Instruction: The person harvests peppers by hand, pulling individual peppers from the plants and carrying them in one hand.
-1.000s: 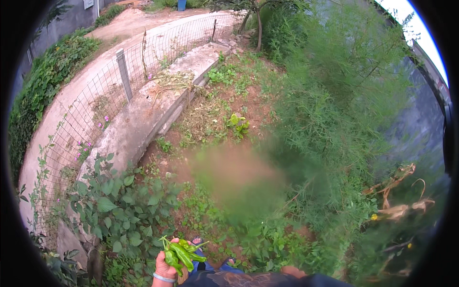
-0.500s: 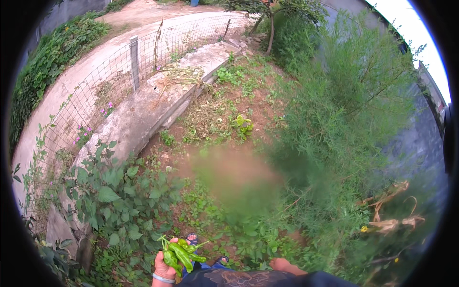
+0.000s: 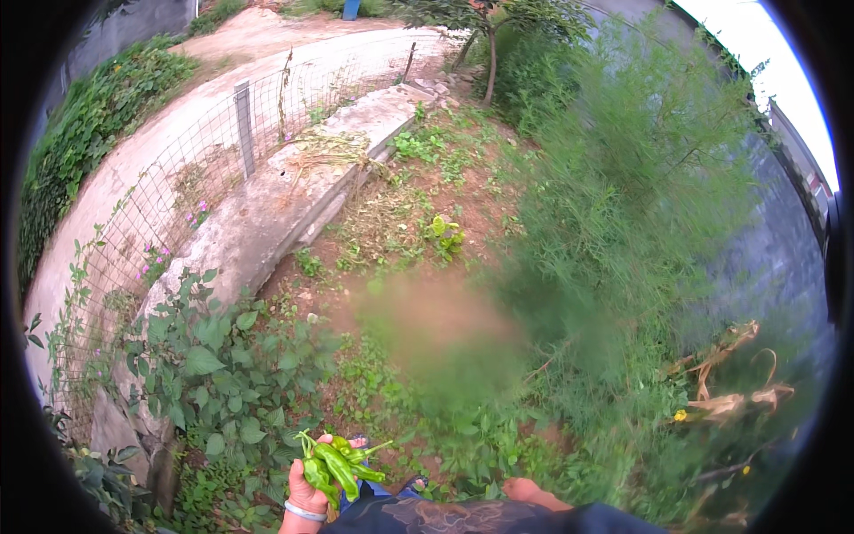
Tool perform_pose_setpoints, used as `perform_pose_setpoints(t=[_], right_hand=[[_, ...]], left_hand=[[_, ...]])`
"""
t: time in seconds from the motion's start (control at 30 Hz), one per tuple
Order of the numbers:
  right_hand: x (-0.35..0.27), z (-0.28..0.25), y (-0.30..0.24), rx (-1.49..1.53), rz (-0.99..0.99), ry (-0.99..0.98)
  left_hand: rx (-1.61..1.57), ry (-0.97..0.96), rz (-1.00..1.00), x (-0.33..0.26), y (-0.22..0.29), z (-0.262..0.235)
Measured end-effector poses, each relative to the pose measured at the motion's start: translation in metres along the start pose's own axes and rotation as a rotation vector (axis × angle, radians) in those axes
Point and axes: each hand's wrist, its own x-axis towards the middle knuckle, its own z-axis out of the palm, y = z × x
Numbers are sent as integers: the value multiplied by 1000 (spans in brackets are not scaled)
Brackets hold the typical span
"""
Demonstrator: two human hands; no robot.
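Note:
My left hand (image 3: pixel 303 495) is closed around a bunch of green peppers (image 3: pixel 336 469), held in front of my dark shirt at the bottom of the view. Several long, shiny peppers lie across the palm, with their stems poking out up and to the right. A pale band (image 3: pixel 305 512) circles that wrist. To the right, close to the shirt, my right hand (image 3: pixel 527 491) shows small and partly hidden; its fingers cannot be made out, and nothing is seen in it. Below it and around both hands are low green plants.
A leafy bush (image 3: pixel 213 356) grows at the left, beside a low concrete wall (image 3: pixel 240 222) and a wire fence (image 3: pixel 160 196). Tall feathery plants (image 3: pixel 623 205) fill the right, with dry husks (image 3: pixel 721 400) near them. Bare soil (image 3: pixel 400 214) and weeds lie ahead; the centre is blurred.
The view has shifted slightly, so the wall and fence sit a little further left and higher. My left hand still holds the peppers, hardly moved; the right hand stays in place.

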Motion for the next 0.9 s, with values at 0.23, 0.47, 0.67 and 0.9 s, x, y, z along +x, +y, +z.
perform_pose_setpoints(t=[0.23,0.47,0.67,0.9], right_hand=[[-25,8,5,36,43,-17],[-8,53,73,-52,-28,-20],[-33,-6,17,37,80,-18],[-10,-13,13,36,11,70]], left_hand=[[-60,8,-31,-8,-9,6],[0,8,12,-16,-22,19],[43,13,122,-22,-11,31],[-6,44,288,-41,23,30]])
